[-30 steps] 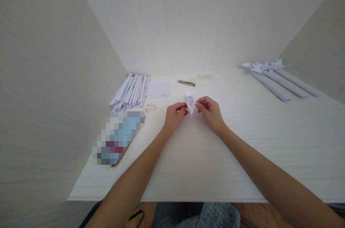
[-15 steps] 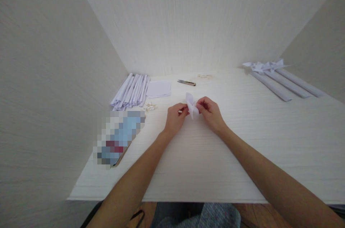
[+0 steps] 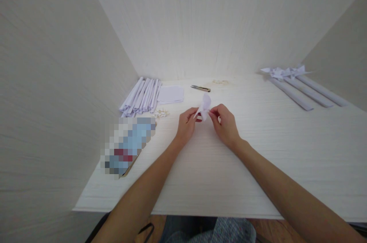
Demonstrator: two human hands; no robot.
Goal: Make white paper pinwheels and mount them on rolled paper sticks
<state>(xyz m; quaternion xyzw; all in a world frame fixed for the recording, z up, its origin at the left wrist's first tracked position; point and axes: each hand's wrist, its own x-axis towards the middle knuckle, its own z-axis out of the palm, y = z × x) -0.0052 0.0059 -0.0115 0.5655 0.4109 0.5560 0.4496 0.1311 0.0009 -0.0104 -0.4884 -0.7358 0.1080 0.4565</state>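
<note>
Between my two hands, above the white table, is a small piece of folded white paper (image 3: 205, 105) with a rounded, petal-like upper part. My left hand (image 3: 187, 122) pinches its left side between thumb and fingers. From the right, the fingertips of my right hand (image 3: 224, 122) pinch the paper's lower right edge. Just beyond the paper lie thread snips (image 3: 201, 88) with the blades pointing left. A small heap of short whitish bits (image 3: 161, 113) sits left of my left hand.
Many rolled white paper tubes (image 3: 140, 97) lie at the back left, beside a stack of flat white sheets (image 3: 171, 94). A blurred-out object (image 3: 130, 145) rests at the left. Three paper tubes with folded tops (image 3: 304, 90) lie at the back right. Thin tan strands (image 3: 220, 82) are near the rear wall.
The folded paper has turned in my fingers, its petal-like part now tilting up and to the right. Both hands stay close together around it. The camera view has shifted slightly.
</note>
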